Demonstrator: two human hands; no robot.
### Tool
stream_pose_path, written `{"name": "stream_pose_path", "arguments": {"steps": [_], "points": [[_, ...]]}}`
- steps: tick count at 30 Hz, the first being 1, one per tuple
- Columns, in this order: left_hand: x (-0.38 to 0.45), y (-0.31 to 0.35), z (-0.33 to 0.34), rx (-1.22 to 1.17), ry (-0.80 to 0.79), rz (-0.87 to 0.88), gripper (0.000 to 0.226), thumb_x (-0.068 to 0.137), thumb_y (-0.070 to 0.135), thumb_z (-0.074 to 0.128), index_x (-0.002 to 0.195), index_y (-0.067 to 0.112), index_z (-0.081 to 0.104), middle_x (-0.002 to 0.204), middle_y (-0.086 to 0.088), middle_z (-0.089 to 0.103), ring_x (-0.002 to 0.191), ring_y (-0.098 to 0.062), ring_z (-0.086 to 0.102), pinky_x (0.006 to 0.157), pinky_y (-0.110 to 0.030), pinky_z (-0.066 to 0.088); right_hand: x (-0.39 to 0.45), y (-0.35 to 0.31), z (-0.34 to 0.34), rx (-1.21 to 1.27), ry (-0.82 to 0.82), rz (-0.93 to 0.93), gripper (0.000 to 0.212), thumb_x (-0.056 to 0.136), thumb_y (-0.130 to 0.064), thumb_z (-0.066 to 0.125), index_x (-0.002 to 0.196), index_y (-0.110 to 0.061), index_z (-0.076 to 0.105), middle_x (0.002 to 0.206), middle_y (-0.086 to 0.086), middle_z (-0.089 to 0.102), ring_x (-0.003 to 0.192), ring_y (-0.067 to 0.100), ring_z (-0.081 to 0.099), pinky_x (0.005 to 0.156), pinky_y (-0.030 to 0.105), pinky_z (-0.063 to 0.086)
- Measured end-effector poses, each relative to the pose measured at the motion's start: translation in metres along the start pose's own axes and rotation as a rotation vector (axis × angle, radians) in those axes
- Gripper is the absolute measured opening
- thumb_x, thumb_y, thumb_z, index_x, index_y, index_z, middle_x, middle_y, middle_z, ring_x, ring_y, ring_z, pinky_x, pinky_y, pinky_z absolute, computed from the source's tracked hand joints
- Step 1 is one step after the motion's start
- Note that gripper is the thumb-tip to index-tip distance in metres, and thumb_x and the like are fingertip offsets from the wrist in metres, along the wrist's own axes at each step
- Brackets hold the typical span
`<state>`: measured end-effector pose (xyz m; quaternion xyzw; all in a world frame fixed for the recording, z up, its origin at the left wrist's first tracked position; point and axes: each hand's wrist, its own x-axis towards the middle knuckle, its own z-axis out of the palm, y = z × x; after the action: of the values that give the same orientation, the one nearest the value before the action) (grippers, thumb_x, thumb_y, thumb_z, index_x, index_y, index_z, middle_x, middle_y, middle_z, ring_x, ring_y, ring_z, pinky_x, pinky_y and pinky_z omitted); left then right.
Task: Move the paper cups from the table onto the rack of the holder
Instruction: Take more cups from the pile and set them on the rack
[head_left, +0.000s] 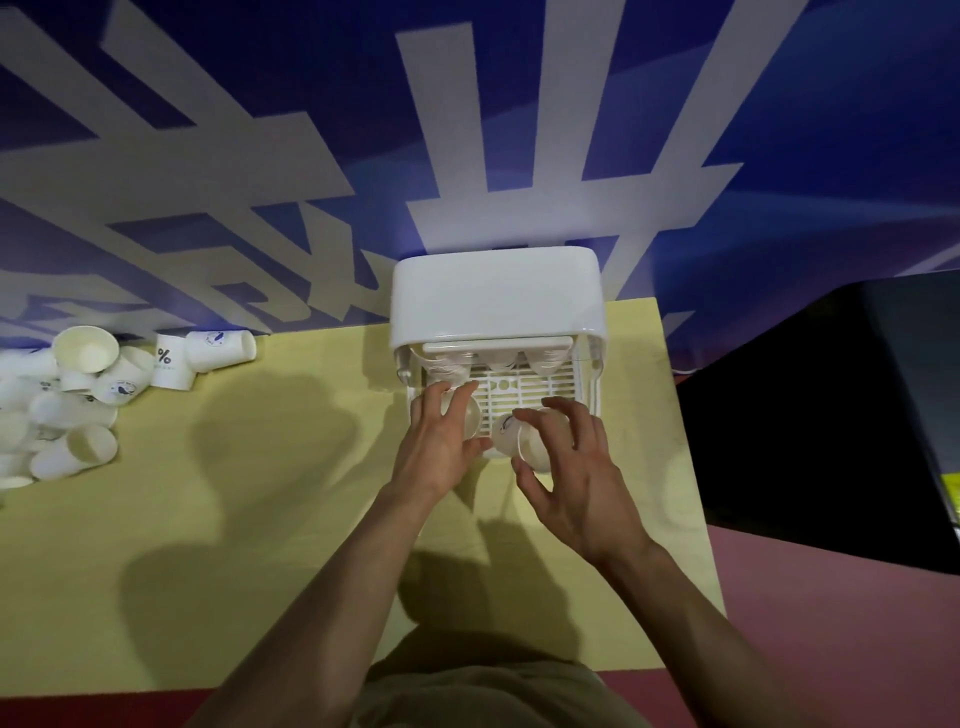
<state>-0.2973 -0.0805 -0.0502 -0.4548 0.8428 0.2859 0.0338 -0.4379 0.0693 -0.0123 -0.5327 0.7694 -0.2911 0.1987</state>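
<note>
A white cup holder (496, 296) with a domed lid stands at the table's far edge, its slatted rack (540, 387) pulled out toward me. Three cups (496, 360) stand in a row at the back of the rack under the lid. My left hand (444, 441) grips a white paper cup (470, 415) at the rack's front left. My right hand (576, 478) holds another paper cup (511, 434) with its fingertips at the rack's front middle. A heap of loose paper cups (78, 395) lies at the table's far left.
The yellow table (249, 493) meets a blue and white patterned wall (311, 156) behind it. A black surface (821, 415) borders the table on the right, and reddish floor (831, 623) shows beyond the table's right edge.
</note>
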Motion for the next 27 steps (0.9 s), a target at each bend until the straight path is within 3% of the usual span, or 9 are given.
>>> {"name": "stream_pose_path", "arguments": {"steps": [4, 8, 13, 16, 21, 27], "points": [[-0.016, -0.002, -0.013, -0.042, 0.089, -0.006, 0.083, 0.085, 0.032, 0.079, 0.154, 0.028, 0.033, 0.147, 0.001, 0.034, 0.134, -0.025, 0.033, 0.105, -0.041, 0.046, 0.017, -0.02, -0.001, 0.009, 0.014, -0.068, 0.048, 0.098, -0.043, 0.058, 0.143, -0.033, 0.045, 0.147, -0.001, 0.039, 0.132, 0.023, 0.044, 0.084, 0.039, 0.059], [-0.035, -0.008, -0.025, -0.116, 0.18, -0.05, 0.082, 0.084, 0.026, 0.08, 0.152, 0.028, 0.034, 0.143, 0.0, 0.037, 0.132, -0.026, 0.036, 0.104, -0.043, 0.046, 0.038, -0.039, 0.005, -0.02, -0.023, -0.161, 0.057, 0.097, -0.038, 0.061, 0.147, -0.019, 0.043, 0.145, 0.003, 0.042, 0.127, 0.026, 0.048, 0.091, 0.039, 0.056], [-0.055, -0.022, -0.03, -0.15, 0.206, -0.094, 0.075, 0.088, 0.029, 0.075, 0.151, 0.026, 0.035, 0.141, -0.001, 0.038, 0.131, -0.025, 0.038, 0.106, -0.041, 0.044, 0.06, -0.047, 0.023, -0.193, -0.156, -0.222, 0.061, 0.095, -0.038, 0.064, 0.147, -0.016, 0.045, 0.143, 0.007, 0.045, 0.121, 0.031, 0.049, 0.076, 0.046, 0.06], [-0.067, -0.033, -0.03, -0.138, 0.206, -0.129, 0.074, 0.088, 0.029, 0.074, 0.151, 0.026, 0.035, 0.141, -0.002, 0.038, 0.13, -0.026, 0.038, 0.105, -0.041, 0.044, 0.069, -0.047, 0.036, -0.283, -0.233, -0.217, 0.062, 0.093, -0.038, 0.069, 0.146, -0.018, 0.046, 0.141, 0.008, 0.046, 0.12, 0.031, 0.051, 0.075, 0.045, 0.059], [-0.081, -0.049, -0.034, -0.139, 0.198, -0.177, 0.076, 0.088, 0.029, 0.075, 0.152, 0.028, 0.033, 0.142, -0.001, 0.035, 0.13, -0.026, 0.038, 0.103, -0.041, 0.045, 0.082, -0.045, 0.06, -0.377, -0.321, -0.17, 0.063, 0.092, -0.043, 0.071, 0.146, -0.024, 0.046, 0.144, 0.003, 0.048, 0.118, 0.029, 0.061, 0.095, 0.043, 0.05], [-0.091, -0.06, -0.038, -0.137, 0.191, -0.2, 0.078, 0.09, 0.03, 0.074, 0.153, 0.031, 0.029, 0.146, 0.0, 0.032, 0.134, -0.024, 0.035, 0.106, -0.039, 0.042, 0.086, -0.049, 0.07, -0.384, -0.381, -0.111, 0.067, 0.092, -0.045, 0.07, 0.149, -0.022, 0.042, 0.148, 0.004, 0.045, 0.12, 0.029, 0.061, 0.095, 0.044, 0.052]]}}
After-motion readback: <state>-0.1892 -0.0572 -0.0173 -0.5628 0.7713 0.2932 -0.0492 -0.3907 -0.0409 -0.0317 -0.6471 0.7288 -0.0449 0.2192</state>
